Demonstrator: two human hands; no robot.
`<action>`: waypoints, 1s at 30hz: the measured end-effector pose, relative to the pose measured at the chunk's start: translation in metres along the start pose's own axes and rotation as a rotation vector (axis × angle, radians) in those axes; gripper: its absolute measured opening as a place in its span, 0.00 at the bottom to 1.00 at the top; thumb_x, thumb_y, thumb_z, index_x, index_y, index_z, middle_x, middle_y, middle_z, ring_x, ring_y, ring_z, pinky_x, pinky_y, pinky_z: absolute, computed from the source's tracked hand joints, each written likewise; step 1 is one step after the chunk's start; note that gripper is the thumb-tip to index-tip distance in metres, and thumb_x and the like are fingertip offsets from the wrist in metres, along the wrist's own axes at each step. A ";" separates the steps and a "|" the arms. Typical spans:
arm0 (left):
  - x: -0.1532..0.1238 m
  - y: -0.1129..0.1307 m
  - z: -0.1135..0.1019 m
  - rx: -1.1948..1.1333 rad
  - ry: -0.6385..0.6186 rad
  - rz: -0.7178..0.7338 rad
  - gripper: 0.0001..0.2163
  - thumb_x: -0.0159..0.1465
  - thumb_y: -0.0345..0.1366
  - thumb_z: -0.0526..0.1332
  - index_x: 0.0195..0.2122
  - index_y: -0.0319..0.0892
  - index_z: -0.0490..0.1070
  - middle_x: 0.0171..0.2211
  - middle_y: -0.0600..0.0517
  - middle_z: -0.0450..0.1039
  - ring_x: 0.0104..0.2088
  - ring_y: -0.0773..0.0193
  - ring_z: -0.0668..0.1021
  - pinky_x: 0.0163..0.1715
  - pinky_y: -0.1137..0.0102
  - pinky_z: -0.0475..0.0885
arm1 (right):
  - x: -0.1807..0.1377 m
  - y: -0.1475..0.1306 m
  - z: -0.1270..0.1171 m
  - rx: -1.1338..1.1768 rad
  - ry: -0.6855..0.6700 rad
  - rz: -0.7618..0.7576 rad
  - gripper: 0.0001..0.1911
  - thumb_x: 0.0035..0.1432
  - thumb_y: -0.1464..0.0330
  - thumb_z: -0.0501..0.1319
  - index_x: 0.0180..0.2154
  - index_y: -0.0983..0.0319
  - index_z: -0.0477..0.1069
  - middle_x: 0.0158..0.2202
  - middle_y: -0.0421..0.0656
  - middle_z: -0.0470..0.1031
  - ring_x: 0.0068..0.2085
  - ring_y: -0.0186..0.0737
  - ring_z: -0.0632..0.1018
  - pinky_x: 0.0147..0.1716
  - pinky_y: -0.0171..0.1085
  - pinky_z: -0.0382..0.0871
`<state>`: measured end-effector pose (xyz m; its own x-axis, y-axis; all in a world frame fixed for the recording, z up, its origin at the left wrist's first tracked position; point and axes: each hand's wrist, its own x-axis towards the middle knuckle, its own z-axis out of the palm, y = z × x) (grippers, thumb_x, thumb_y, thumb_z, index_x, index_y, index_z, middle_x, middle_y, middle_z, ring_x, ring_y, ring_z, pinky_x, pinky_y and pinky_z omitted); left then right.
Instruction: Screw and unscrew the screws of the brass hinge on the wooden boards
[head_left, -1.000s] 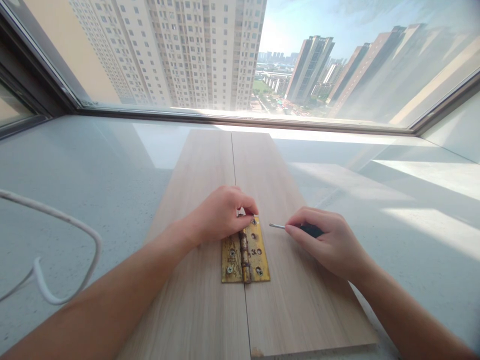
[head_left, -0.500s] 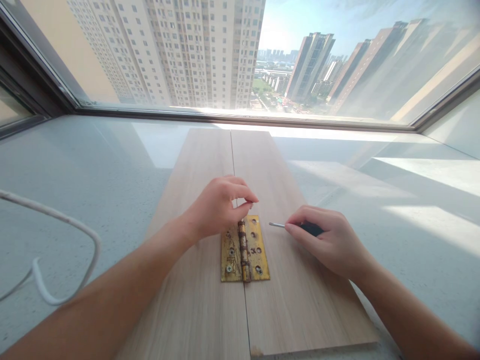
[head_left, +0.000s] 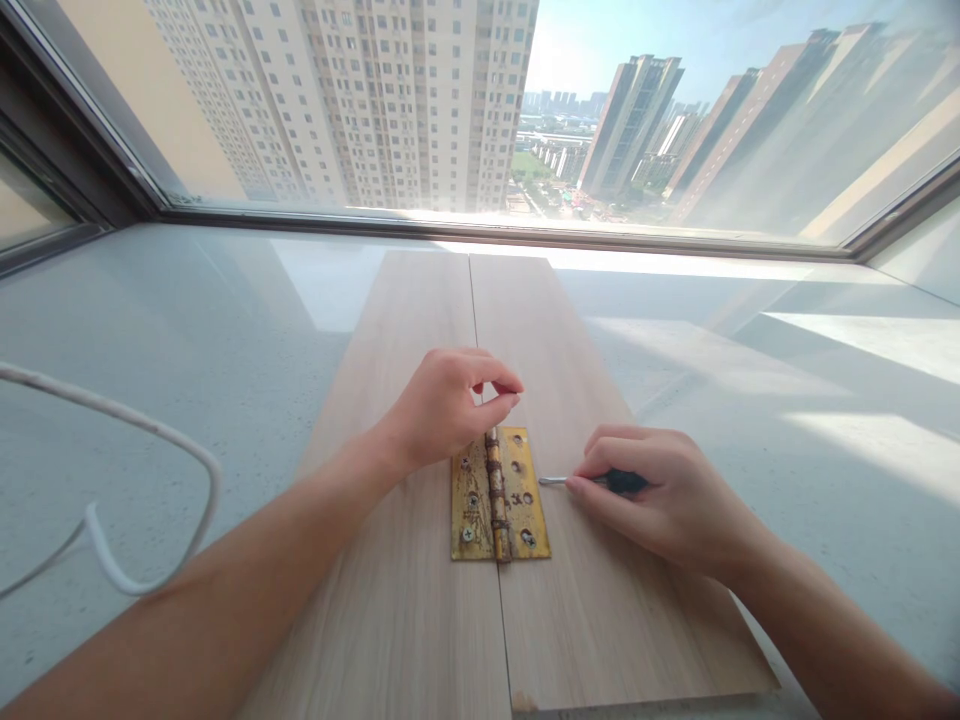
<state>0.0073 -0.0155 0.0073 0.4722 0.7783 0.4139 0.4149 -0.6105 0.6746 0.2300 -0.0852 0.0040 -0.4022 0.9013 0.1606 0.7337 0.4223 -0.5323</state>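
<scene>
A worn brass hinge [head_left: 538,515] lies across the seam between two light wooden boards [head_left: 405,640]. Screw heads show in its left leaf, and one sits at the lower hole of its right leaf; other right-hand holes look bare. Over the hinge's far end, my left hand [head_left: 457,405] pinches thumb and forefinger together; whatever is between the tips is too small to make out. My right hand [head_left: 645,500] grips a screwdriver [head_left: 626,482] by its dark handle. The short metal shaft points left, its tip just beside the hinge's right edge.
The boards rest on a pale speckled sill [head_left: 247,340] below a large window with a dark frame [head_left: 480,228]. A white cable [head_left: 214,490] loops at the left, near my left forearm. Tall buildings stand outside.
My left thumb and forefinger have closed together at the tips. My right hand has lowered the screwdriver slightly toward me, along the hinge's right side. The view has shifted a little.
</scene>
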 end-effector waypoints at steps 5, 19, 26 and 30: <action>-0.001 -0.001 0.000 -0.027 -0.108 -0.012 0.05 0.57 0.31 0.60 0.31 0.41 0.77 0.30 0.53 0.77 0.30 0.68 0.73 0.31 0.72 0.68 | 0.000 0.007 -0.005 0.069 0.059 0.069 0.08 0.54 0.66 0.59 0.25 0.59 0.71 0.26 0.41 0.73 0.28 0.35 0.72 0.29 0.36 0.65; 0.000 0.001 0.004 -0.004 -0.249 0.029 0.05 0.57 0.29 0.60 0.31 0.41 0.76 0.30 0.53 0.77 0.31 0.67 0.74 0.34 0.71 0.68 | -0.001 0.007 -0.003 0.071 0.036 0.089 0.08 0.56 0.65 0.59 0.26 0.59 0.71 0.26 0.39 0.73 0.29 0.34 0.72 0.30 0.35 0.65; 0.001 0.002 0.004 0.062 -0.253 0.094 0.05 0.57 0.28 0.60 0.30 0.41 0.76 0.30 0.52 0.76 0.34 0.64 0.74 0.37 0.69 0.68 | -0.001 0.006 -0.002 0.072 0.035 0.098 0.08 0.56 0.65 0.58 0.26 0.59 0.71 0.27 0.40 0.73 0.30 0.35 0.72 0.30 0.36 0.65; 0.000 0.002 0.005 0.006 -0.277 0.102 0.06 0.57 0.27 0.60 0.31 0.40 0.76 0.30 0.52 0.76 0.35 0.66 0.74 0.37 0.71 0.68 | 0.000 0.006 -0.002 0.073 0.034 0.096 0.08 0.55 0.66 0.59 0.26 0.59 0.71 0.27 0.40 0.73 0.30 0.36 0.72 0.30 0.36 0.65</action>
<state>0.0117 -0.0180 0.0059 0.7059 0.6433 0.2965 0.3582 -0.6853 0.6341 0.2356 -0.0826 0.0027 -0.3124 0.9405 0.1335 0.7258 0.3270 -0.6053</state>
